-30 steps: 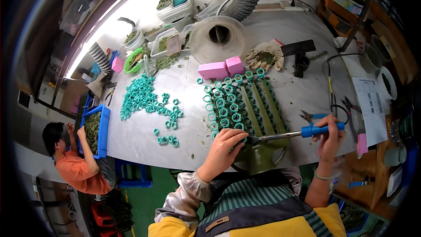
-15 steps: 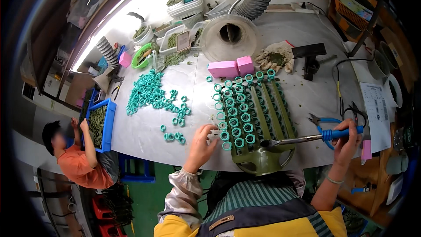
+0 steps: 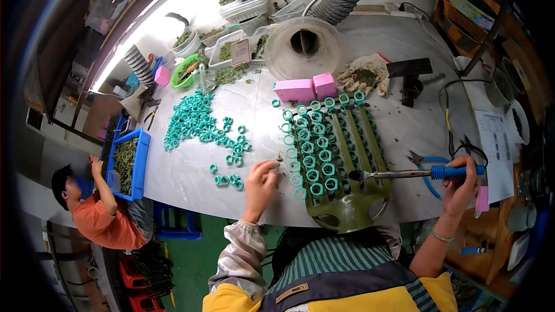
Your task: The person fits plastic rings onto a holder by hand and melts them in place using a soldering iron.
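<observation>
My right hand (image 3: 462, 186) grips the blue handle of a soldering iron (image 3: 404, 174) with a broad metal tip. The tip is over the near part of an olive-green barred frame (image 3: 345, 211), which has a handle-like loop at its near end. Teal rings (image 3: 310, 162) stand in rows along the frame's left bars and at its far end. My left hand (image 3: 261, 188) is left of the frame, thumb and fingers drawn together in a pinch. A tiny dark bit shows by its fingertips; whether it is held I cannot make out.
Loose teal rings (image 3: 193, 117) lie heaped at left. Pink blocks (image 3: 293, 90), a stained glove (image 3: 365, 74) and a clear suction hood (image 3: 303, 60) stand beyond the frame. Blue-handled pliers (image 3: 430, 182) lie right. A co-worker in orange (image 3: 104, 219) sits left by a blue bin (image 3: 139, 164).
My left fingers have closed from spread to a pinch and shifted slightly left. The iron has lifted and moved slightly to the right, its tip drawn a little along the frame.
</observation>
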`<move>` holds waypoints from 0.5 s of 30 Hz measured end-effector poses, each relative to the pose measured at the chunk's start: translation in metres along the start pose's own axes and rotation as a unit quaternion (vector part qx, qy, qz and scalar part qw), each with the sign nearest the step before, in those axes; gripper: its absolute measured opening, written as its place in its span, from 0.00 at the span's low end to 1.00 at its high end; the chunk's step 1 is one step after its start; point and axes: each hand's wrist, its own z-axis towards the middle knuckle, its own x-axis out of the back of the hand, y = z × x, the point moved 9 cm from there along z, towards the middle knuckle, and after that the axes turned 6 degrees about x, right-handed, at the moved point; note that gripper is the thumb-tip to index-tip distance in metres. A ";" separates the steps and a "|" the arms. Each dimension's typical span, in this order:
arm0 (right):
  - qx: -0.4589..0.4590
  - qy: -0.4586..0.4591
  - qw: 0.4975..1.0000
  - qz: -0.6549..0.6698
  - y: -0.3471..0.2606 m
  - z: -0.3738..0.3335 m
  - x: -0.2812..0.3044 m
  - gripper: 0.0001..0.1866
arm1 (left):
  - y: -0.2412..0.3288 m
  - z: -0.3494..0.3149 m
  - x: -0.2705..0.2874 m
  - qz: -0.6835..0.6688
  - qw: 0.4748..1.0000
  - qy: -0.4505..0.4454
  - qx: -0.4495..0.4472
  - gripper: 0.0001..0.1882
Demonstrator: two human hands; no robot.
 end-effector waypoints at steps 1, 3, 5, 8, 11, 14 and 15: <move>0.002 0.006 1.000 -0.006 0.001 0.001 0.001 0.18 | -0.014 0.002 0.009 -0.120 0.991 0.019 0.065 0.11; -0.004 0.013 1.000 -0.009 0.006 0.002 0.004 0.18 | -0.018 0.005 0.017 -0.130 0.987 0.005 0.094 0.11; -0.009 0.021 1.000 -0.014 0.009 0.003 0.003 0.18 | -0.034 0.005 0.010 -0.268 0.941 -0.042 0.204 0.11; -0.019 0.018 1.000 -0.007 0.014 0.005 -0.001 0.18 | -0.035 0.005 0.021 -0.231 0.948 -0.046 0.214 0.12; -0.018 0.033 0.999 -0.011 0.016 0.007 -0.005 0.18 | -0.040 0.010 0.032 -0.194 0.958 -0.038 0.209 0.13; -0.028 0.041 0.999 0.004 0.022 0.009 -0.005 0.17 | -0.050 0.011 0.036 -0.123 0.958 -0.058 0.254 0.12; -0.027 0.042 0.999 0.012 0.023 0.009 -0.005 0.17 | -0.048 0.011 0.035 -0.123 0.958 -0.059 0.253 0.12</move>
